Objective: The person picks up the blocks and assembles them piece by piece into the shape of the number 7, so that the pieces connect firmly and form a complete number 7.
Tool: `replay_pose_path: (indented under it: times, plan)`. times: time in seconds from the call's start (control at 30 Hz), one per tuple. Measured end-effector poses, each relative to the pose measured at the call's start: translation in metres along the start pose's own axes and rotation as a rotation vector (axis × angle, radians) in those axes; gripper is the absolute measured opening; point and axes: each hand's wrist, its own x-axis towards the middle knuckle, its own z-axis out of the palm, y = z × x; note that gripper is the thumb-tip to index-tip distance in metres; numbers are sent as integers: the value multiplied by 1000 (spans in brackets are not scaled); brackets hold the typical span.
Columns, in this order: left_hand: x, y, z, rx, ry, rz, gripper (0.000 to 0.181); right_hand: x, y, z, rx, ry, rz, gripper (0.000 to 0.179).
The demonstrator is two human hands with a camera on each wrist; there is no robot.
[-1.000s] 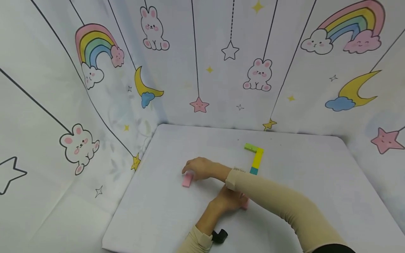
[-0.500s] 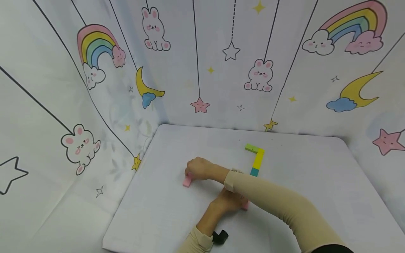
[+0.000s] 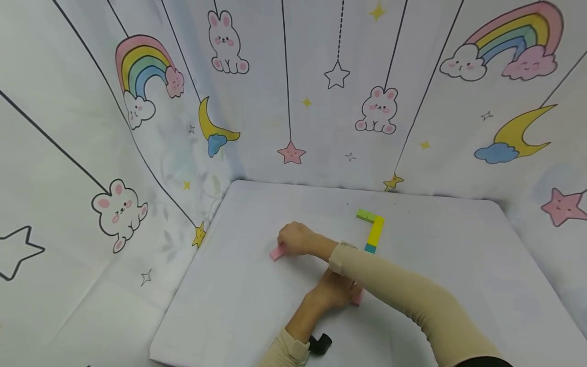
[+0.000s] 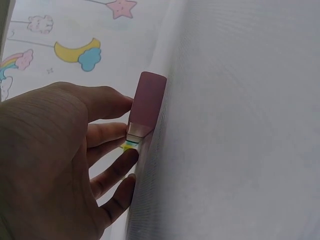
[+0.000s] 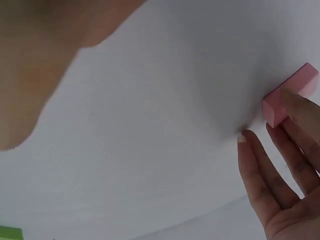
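Observation:
In the head view, my right hand [image 3: 297, 238] crosses over to the left side of the table and pinches a pink block [image 3: 277, 253]. The right wrist view shows this pink block [image 5: 292, 95] between thumb and fingers, close over the white surface. Nearer to me, my left hand [image 3: 334, 291] holds a second pink block [image 3: 358, 297] at the lower end of a line of blocks. In the left wrist view, the thumb and fingertips are at this pink block's [image 4: 149, 97] side. The right sleeve hides part of the line.
Beyond the right forearm, a teal block [image 3: 370, 248], a yellow block [image 3: 376, 232] and a green block [image 3: 366, 215] lie end to end, the green one turned sideways. The white table [image 3: 458, 265] meets a printed cloth backdrop [image 3: 257, 102].
My right hand has closed on the left pink block, moved it slightly away and to the right, and turned it. My left hand keeps its place on the other pink block.

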Motion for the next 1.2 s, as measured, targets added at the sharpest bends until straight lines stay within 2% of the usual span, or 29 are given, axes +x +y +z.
replay_pose_path:
  times: [0.1,0.2,0.3,0.47,0.67,0.77,0.9,1.2]
  plan:
    - [2,0,0,19,27,11,28,-4,13,1,42,-2,78,14]
    - [4,0,0,37,29,8,18,-9,26,2,98,-6,142,17]
    - [3,0,0,73,26,20,22,-12,37,3,124,5,194,15]
    - [3,0,-4,144,74,78,34,-17,54,2,96,26,253,8]
    - [3,2,-4,101,45,51,53,-23,75,3,161,22,329,16]
    - [3,1,-1,104,29,42,53,-25,84,3,189,23,362,18]
    - [4,1,2,127,47,52,52,-28,96,6,203,18,413,18]
    - [3,0,1,89,73,63,55,-31,113,8,166,21,466,17]
